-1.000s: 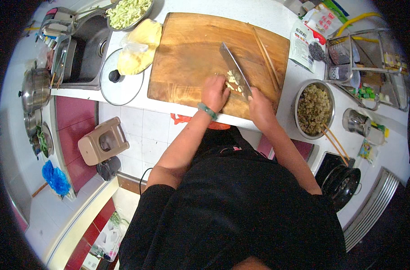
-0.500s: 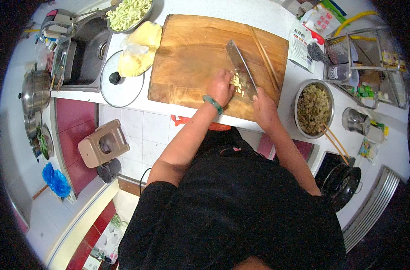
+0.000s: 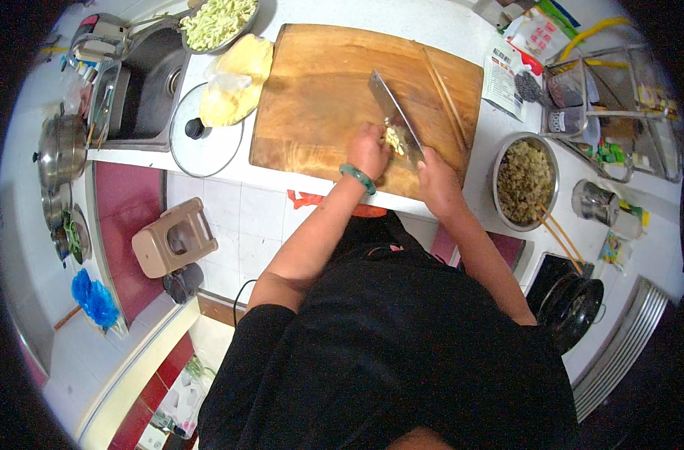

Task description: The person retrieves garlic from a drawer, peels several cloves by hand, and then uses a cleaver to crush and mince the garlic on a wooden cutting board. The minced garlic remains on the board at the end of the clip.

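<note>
My right hand point(image 3: 439, 182) is closed round the handle of a cleaver point(image 3: 392, 109), whose blade stands on edge over the wooden cutting board point(image 3: 319, 82). Left of the blade, my left hand point(image 3: 368, 154) has its fingers curled down on the board, a green bangle at its wrist. Small pale yellow chopped pieces point(image 3: 393, 140), garlic by their look, lie between its fingertips and the blade. Whether those fingers pinch a piece is hard to see. A pair of wooden chopsticks point(image 3: 443, 94) lies on the board's right side.
Right of the board stands a metal bowl point(image 3: 501, 180) of chopped filling, with another pair of chopsticks point(image 3: 559, 236) leaning out. On the left are a glass lid point(image 3: 222, 154), a yellow cloth-like sheet point(image 3: 253, 56), a bowl of pale green strips point(image 3: 218, 24) and a sink point(image 3: 143, 82). A black pan point(image 3: 578, 315) is at lower right.
The cleaver has shifted slightly left and its blade is tilted differently, closer to my left fingers. The pale pieces lie more bunched beside the blade. Both hands stay in nearly the same place.
</note>
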The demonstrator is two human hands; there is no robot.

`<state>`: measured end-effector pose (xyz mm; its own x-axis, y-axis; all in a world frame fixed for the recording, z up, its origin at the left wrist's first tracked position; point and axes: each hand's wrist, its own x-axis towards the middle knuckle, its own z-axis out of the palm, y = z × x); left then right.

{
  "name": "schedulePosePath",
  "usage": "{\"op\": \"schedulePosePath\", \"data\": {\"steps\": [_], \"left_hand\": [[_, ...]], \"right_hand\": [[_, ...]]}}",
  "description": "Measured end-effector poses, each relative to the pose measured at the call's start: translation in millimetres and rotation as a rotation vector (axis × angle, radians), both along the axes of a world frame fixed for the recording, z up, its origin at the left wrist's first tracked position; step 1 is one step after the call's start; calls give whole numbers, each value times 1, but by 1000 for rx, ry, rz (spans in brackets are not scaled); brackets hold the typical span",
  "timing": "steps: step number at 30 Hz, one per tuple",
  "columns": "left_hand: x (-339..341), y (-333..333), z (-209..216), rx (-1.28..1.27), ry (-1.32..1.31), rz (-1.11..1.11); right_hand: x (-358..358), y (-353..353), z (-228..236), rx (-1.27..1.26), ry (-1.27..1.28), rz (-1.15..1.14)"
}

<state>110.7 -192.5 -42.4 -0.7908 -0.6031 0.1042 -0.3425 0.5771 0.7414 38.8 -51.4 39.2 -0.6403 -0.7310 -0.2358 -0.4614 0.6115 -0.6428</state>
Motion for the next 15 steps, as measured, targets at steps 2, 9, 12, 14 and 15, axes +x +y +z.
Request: {"op": "schedulePosePath", "data": {"steps": [2, 9, 12, 14, 15], "left_hand": [[1, 0, 0, -9, 16, 16], [3, 1, 7, 0, -10, 36], [6, 3, 10, 10, -67, 34], [7, 3, 10, 5, -67, 46], [7, 3, 9, 3, -68, 51]], "right_hand": [[-1, -1, -8, -28, 24, 24], [2, -2, 1, -20, 59, 55], [0, -4, -4, 100, 16, 63], [2, -1, -2, 39, 42, 71], [2, 0, 0, 10, 55, 74]]}}
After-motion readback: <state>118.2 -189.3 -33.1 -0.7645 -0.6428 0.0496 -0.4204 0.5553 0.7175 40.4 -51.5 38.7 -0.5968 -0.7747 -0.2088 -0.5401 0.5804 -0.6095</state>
